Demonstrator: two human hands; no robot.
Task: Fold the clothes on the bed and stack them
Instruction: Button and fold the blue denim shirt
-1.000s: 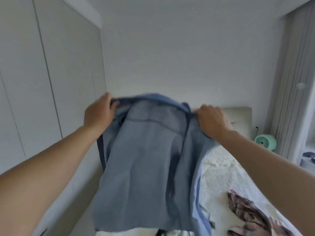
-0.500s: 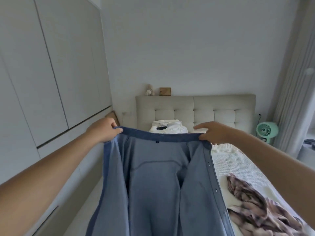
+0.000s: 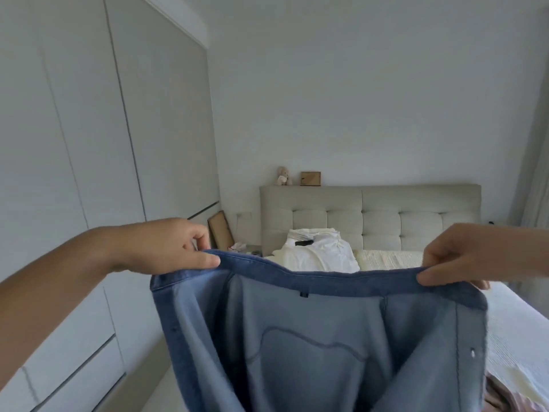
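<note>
A blue denim shirt (image 3: 320,346) hangs in the air in front of me, stretched wide along its top edge. My left hand (image 3: 166,248) pinches the upper left corner between thumb and fingers. My right hand (image 3: 463,257) pinches the upper right corner the same way. The shirt's lower part runs out of the frame. Behind it lies the bed (image 3: 523,331) with a white cover. A pile of folded white clothes (image 3: 320,251) sits near the headboard. A sliver of pink patterned cloth (image 3: 505,396) shows at the bottom right on the bed.
White wardrobe doors (image 3: 89,173) line the left side, with a narrow floor strip between them and the bed. A padded beige headboard (image 3: 371,215) carries a small plush toy (image 3: 283,175) and a wooden frame (image 3: 310,178). A curtain (image 3: 534,173) hangs at the right.
Both hands came down from head height and moved apart, pulling the shirt's top edge taut. The headboard and white pile came into sight.
</note>
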